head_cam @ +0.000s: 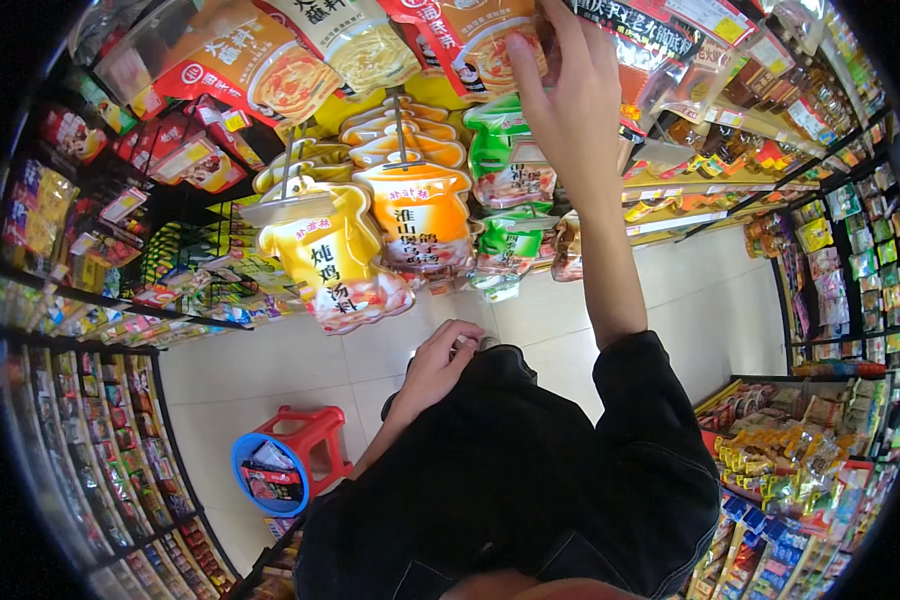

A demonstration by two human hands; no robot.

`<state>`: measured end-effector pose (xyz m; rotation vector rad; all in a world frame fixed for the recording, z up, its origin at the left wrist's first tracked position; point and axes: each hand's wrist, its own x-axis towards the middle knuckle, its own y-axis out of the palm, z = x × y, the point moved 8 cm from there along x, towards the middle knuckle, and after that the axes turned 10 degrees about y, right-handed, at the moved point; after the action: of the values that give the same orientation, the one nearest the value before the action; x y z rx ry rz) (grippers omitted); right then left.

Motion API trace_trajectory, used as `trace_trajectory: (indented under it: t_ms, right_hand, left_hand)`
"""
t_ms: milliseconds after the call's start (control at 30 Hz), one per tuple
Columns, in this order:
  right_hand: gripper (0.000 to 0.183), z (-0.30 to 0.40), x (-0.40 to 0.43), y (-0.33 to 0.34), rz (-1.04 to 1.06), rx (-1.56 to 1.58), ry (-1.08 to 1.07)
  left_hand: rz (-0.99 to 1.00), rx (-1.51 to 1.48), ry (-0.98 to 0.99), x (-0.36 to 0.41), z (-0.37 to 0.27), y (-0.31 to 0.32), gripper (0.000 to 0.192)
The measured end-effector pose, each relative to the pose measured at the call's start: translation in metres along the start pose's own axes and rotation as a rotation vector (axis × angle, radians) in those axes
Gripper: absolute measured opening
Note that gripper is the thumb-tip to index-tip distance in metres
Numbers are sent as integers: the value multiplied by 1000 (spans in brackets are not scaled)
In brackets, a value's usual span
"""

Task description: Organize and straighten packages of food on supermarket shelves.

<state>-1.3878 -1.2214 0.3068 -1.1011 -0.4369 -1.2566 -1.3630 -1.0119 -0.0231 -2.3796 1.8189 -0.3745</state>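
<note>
My right hand (574, 97) reaches up to the hanging packets at the top of the view. Its thumb lies against the right side of an orange and red seasoning packet (487, 49); its upper fingertips run out of the picture, so the grip cannot be judged. A dark hotpot seasoning packet (637, 52) is just to the right. Lower down hang yellow soup-mix pouches (322, 247), orange pouches (416, 217) and green pouches (511, 161) on metal hooks. My left hand (439, 364) is low in front of my body, its fingers loosely curled, with no object visible in it.
On the tiled floor (270, 367) to my left stand a red plastic stool (322, 450) and a blue bucket (300, 499) holding packets. Shelves of bottles (720, 154) run off to the upper right. A bin of snack packets (787, 457) is at the lower right.
</note>
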Motion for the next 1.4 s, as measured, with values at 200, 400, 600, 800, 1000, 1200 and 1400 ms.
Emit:
trace_trajectory:
  t_ms: [200,400,600,800,1000,1200,1400]
  right_hand:
    - [37,-33,11,18,-93,118,115]
    - [25,-55,15,30,106,505,318]
    - [22,-52,9,21,187,842,428]
    - [23,-57,4,14,239,805,356]
    - [39,-49,-6,3,51,693,298]
    - [38,-19,-11,3,98,630,163]
    - [35,37,-55,49,407,466,119]
  left_hand:
    - [1,-18,-42,-15,1,-8,18]
    - [-14,-9,-25,-26,3,-20,17]
    - [15,16,-22,-29,-21,-32,17]
    - [34,-81,164,-21,-95,-71,15]
    - [-217,60,545,-10,-148,-158,10]
    - [-490,118,615,23,-200,-228,13]
    - [-524,124,631,41,-223,-222,37]
